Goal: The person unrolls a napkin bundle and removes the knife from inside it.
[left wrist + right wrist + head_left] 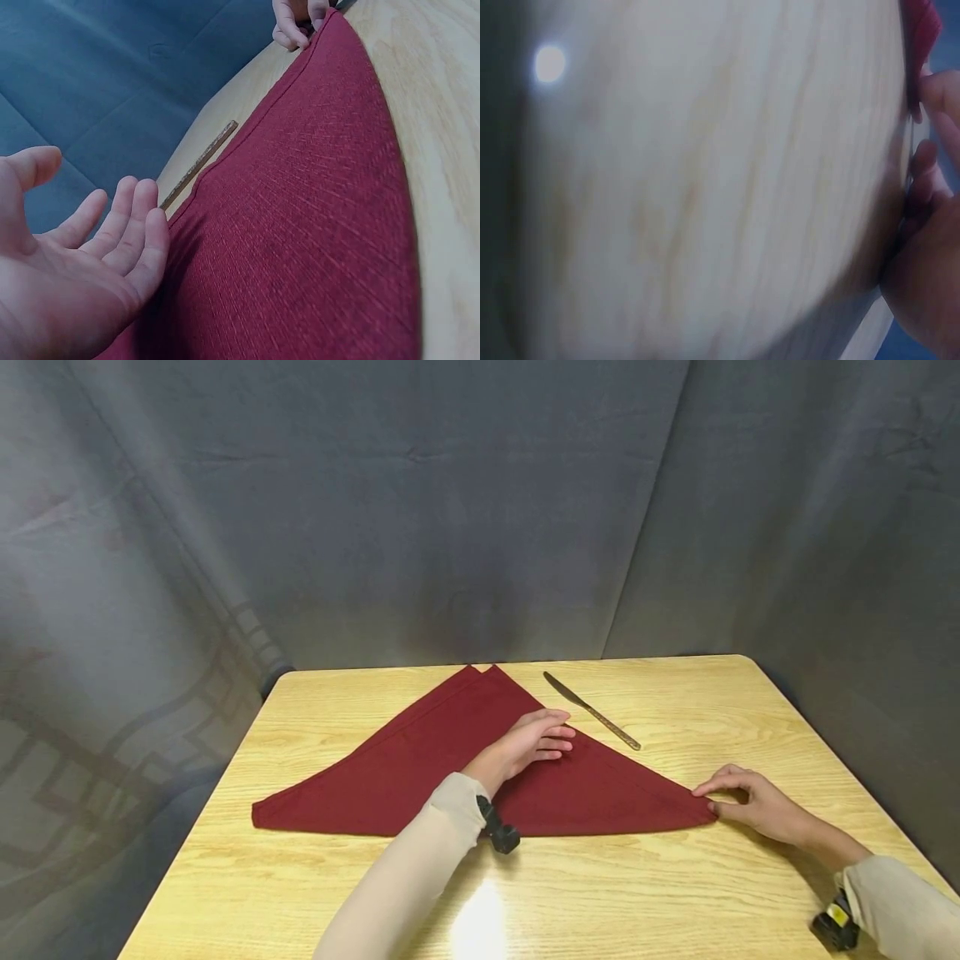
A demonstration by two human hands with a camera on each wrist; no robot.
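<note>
**Ana:** Two hands on the red napkin (420, 768) now; it lies as a folded triangle flat on the tabletop (660, 885); the left hand (525, 743) rests on its middle, fingers straight and relaxed; the right hand (753, 802) pinches the right corner.

**Ben:** I'd say keep that left palm flat as an anchor and lift the corner low, so the folded edge doesn't skew; mind the knife (592, 711) just beside the upper edge.

**Ana:** Head view gives the whole triangle; the left wrist view shows the cloth's weave and hem up close; the right wrist view is blurred, mostly bare wood, only a sliver of red.
</note>
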